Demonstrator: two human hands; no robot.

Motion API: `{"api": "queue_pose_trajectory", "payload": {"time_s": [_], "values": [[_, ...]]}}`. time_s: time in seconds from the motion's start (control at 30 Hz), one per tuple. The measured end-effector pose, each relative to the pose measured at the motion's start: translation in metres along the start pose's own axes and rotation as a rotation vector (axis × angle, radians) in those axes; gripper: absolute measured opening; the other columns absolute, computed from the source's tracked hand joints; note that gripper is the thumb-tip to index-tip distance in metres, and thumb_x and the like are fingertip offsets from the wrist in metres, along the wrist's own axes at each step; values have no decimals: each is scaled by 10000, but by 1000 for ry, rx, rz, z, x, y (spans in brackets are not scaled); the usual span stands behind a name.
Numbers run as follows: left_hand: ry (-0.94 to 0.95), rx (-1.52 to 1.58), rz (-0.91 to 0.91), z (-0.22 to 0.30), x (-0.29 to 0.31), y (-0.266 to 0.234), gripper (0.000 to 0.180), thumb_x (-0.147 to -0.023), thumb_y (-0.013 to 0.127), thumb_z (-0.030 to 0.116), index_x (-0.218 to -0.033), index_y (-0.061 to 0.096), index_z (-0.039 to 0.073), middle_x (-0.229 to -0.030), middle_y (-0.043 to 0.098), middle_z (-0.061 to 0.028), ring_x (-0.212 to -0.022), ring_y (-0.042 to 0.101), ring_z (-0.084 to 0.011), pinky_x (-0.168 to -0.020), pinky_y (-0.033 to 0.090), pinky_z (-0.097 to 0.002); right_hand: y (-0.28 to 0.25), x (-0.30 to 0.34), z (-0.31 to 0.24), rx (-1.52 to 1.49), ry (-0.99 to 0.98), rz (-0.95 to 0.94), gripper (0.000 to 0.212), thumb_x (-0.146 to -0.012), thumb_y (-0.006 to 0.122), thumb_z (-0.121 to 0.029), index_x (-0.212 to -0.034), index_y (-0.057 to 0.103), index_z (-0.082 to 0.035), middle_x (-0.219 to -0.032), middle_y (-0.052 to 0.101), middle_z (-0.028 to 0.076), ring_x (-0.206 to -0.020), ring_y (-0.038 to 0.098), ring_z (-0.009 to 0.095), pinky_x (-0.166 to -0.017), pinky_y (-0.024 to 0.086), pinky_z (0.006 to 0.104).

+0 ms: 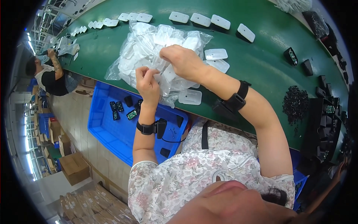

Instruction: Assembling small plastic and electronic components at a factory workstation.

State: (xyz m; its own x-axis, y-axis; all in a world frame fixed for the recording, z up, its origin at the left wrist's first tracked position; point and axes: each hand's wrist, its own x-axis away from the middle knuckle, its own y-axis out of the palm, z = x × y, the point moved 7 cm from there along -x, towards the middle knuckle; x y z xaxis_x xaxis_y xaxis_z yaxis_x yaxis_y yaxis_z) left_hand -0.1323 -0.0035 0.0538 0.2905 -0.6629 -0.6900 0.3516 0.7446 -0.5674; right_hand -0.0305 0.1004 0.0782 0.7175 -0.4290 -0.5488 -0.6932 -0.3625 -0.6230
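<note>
Bag (149, 48) of white plastic covers sat mid-frame on the green belt (261, 59), mostly full; my left hand (147, 84) and right hand (182, 59) pinched its film, few covers (190, 97) laid out.

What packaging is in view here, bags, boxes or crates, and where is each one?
Clear plastic bag: crinkled, full of white parts, on the green belt, held by the left hand and right hand.
Blue crate: rectangular, below the belt's edge.
Cardboard boxes: brown, on the floor, lower left.

Green belt (261, 63): clear bag (149, 48), white covers (201, 19), black parts (295, 102).
</note>
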Motion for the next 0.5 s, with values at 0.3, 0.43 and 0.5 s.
{"api": "queue_pose_trajectory", "payload": {"time_s": [0.3,0.43,0.5], "values": [[-143,86,59,-15,-13,-18,275,-866,514,-52,-1105,604,50,-863,505,-72,-702,496,-159,-614,418,-284,-27,12,10,35,-6,105,253,-798,605,-80,-1050,576,-76,-955,626,129,-921,579,330,-786,453,426],[-218,258,155,-13,-22,-39,236,-872,534,-41,-1097,585,10,-890,541,-45,-727,516,-104,-668,452,-232,-45,21,15,81,-52,184,233,-812,605,-99,-1044,581,-84,-957,625,123,-921,579,321,-794,443,415],[-252,421,125,10,-30,-42,220,-873,535,-43,-1083,586,-2,-921,555,-52,-749,529,-102,-685,460,-228,-68,31,14,137,-56,271,190,-832,602,-116,-1020,593,-91,-947,623,116,-911,577,312,-802,437,401]]}}
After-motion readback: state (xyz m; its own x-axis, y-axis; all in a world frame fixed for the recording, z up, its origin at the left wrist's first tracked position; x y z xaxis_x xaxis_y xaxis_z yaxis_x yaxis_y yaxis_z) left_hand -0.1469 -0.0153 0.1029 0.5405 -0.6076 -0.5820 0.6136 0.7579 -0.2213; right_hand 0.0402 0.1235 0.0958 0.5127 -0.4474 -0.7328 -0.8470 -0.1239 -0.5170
